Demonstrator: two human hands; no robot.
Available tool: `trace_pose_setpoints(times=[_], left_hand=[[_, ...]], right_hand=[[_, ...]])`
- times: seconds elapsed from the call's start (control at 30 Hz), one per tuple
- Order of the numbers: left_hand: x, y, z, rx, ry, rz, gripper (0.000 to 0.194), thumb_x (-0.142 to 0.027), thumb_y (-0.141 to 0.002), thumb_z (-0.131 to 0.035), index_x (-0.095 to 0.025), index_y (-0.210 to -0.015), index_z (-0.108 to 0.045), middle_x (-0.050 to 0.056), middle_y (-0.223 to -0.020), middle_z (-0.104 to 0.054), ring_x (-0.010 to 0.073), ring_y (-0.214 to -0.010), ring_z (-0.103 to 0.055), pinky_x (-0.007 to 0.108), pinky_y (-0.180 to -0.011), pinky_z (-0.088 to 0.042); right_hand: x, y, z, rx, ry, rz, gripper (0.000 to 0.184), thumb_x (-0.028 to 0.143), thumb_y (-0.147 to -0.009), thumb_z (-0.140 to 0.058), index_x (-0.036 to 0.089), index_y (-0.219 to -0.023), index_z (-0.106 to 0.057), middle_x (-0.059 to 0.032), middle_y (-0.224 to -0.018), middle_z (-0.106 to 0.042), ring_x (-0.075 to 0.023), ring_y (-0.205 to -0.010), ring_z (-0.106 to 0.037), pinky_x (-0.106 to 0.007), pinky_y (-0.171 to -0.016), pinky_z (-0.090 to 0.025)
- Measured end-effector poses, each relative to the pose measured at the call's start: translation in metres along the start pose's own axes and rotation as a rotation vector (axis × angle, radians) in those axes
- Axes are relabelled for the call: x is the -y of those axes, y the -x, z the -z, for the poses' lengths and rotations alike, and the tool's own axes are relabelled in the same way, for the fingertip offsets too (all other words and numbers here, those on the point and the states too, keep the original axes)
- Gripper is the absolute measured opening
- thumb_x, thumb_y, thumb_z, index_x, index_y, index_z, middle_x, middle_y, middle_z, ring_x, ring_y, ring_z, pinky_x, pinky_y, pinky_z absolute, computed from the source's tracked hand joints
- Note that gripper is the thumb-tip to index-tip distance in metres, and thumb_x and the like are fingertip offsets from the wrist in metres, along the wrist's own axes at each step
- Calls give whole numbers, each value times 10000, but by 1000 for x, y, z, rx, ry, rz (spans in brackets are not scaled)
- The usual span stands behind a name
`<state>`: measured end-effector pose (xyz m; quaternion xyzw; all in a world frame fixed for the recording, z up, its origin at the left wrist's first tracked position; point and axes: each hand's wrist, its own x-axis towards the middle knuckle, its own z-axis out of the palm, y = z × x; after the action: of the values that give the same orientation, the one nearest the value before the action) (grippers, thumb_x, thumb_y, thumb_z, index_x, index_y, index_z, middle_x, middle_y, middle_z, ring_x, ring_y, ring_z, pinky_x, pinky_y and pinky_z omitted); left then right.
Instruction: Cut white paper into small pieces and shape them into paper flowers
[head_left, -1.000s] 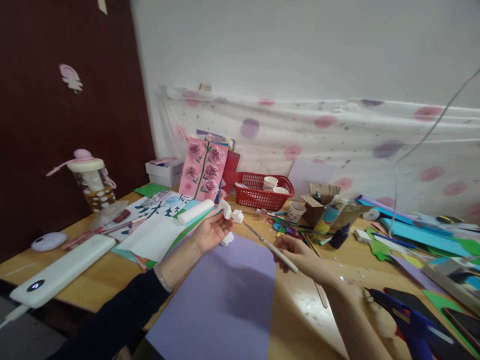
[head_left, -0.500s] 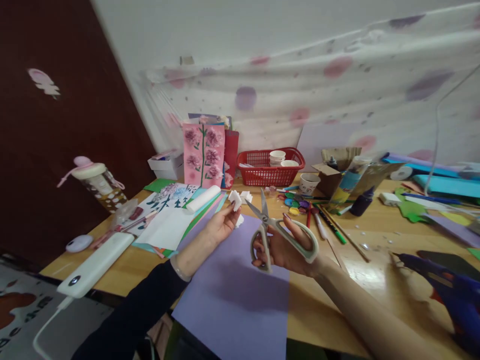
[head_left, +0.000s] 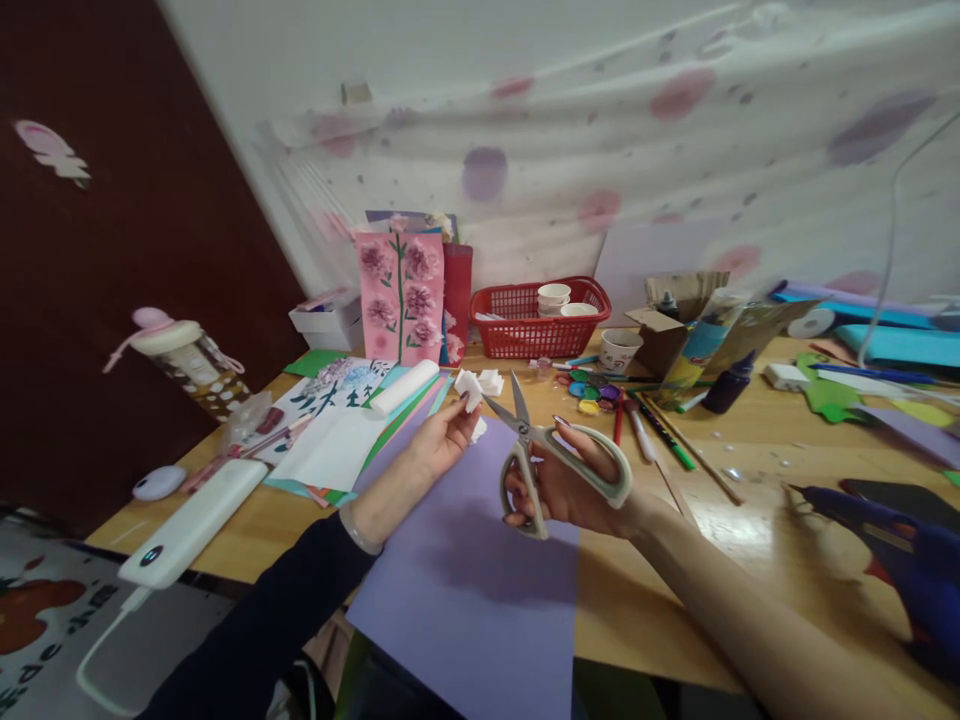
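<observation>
Between thumb and fingers, my left hand (head_left: 439, 445) pinches a small folded white paper piece (head_left: 469, 388). My right hand (head_left: 574, 490) has its fingers through the handles of scissors (head_left: 523, 425) with pale grey-beige grips. Their blades are spread apart and point up and left, close to the paper. More white paper pieces (head_left: 491, 381) lie on the table just behind my left hand. Beneath both hands a purple sheet (head_left: 472, 590) spreads over the table's front edge.
Left of my hands lie stacked coloured papers, a white roll (head_left: 405, 388) and a white power bank (head_left: 193, 523) with a cable. Behind stand a red basket (head_left: 517, 335) with paper cups and a pink flower card (head_left: 401, 300). Brushes, a paint palette (head_left: 589, 390) and a blue glue gun (head_left: 885, 550) are on the right.
The camera view has shifted slightly. My left hand still holds the white paper, and the scissors stay spread in my right hand, their tips a little nearer the paper.
</observation>
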<state>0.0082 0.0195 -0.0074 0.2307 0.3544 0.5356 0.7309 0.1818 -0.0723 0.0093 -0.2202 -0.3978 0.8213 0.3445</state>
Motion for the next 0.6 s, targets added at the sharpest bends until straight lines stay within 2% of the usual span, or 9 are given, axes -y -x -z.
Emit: trace_pose_setpoints(times=[0.13,0.23,0.4,0.6], left_hand=[[-2,-1,-1,10,-9,-17,182,-42,-816,-492,-169,-849,-618,-3,-842,-661,98,-794,-632,216,-787,-508],[-2,0,-2,28,36,-1,201,-35,-811,-499,-175,-877,-628,-12,-806,-662,90,-740,-627,214,-769,-506],[0,5,-3,60,25,9,160,-57,-806,-520,-167,-812,-635,-11,-745,-668,87,-643,-615,226,-722,-495],[3,12,-6,90,16,-7,114,-58,-748,-593,-170,-735,-604,-16,-731,-676,105,-704,-635,255,-767,-464]], right_hand=[[-1,-2,2,-32,-23,-19,445,616,-830,-311,208,-749,-470,-44,-735,-586,-157,-620,-553,-360,-695,-467],[-1,-1,2,-24,-13,-13,472,629,-829,-315,199,-758,-495,-51,-734,-590,-166,-645,-565,-369,-714,-470],[-1,-1,0,19,-50,23,434,604,-824,-390,190,-768,-512,-41,-745,-580,-157,-642,-563,-387,-767,-466],[-2,-4,-2,-37,-7,44,534,666,-824,-337,178,-747,-538,-53,-738,-579,-160,-647,-559,-386,-779,-463]])
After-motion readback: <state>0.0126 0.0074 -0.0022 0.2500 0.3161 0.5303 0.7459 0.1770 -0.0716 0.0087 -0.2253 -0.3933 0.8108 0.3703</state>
